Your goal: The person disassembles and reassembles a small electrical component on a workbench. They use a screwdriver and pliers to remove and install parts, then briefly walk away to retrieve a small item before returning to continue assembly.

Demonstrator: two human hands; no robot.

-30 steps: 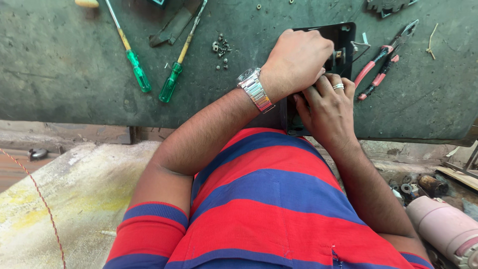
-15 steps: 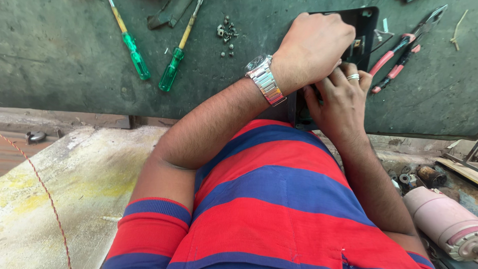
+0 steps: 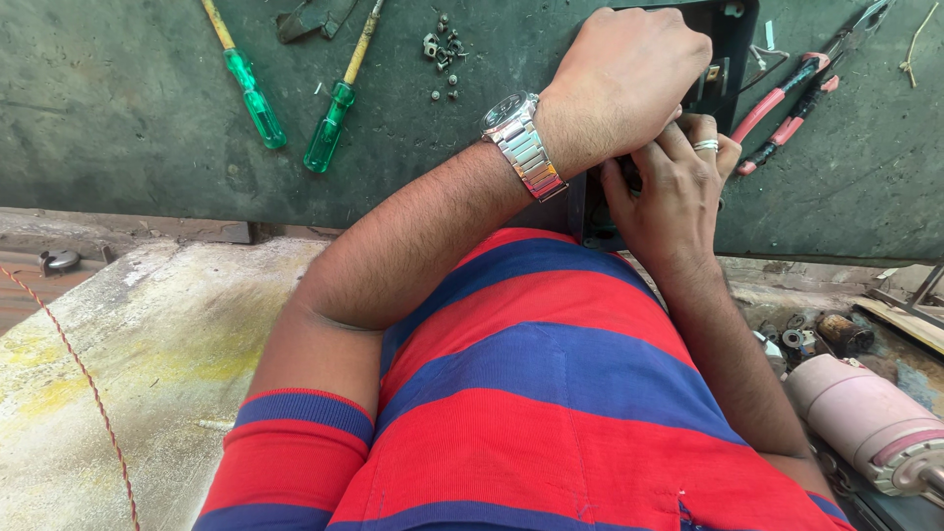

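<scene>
Black casing (image 3: 733, 39) lies at the near edge of the green bench (image 3: 118, 118), and I judge I am partway through working at something small along its inner edge, though my hands hide the part itself. My left hand (image 3: 629, 84) curls down over the casing in a loose fist, and my right hand (image 3: 678, 182), ring on one finger, presses bent fingertips in beneath it; whether either pinches anything I cannot tell. Red pliers (image 3: 787, 113) lie just right, loose screws (image 3: 442, 49) and two green screwdrivers (image 3: 290, 113) to the left, so the next move probably calls for a free hand to reach a tool.
</scene>
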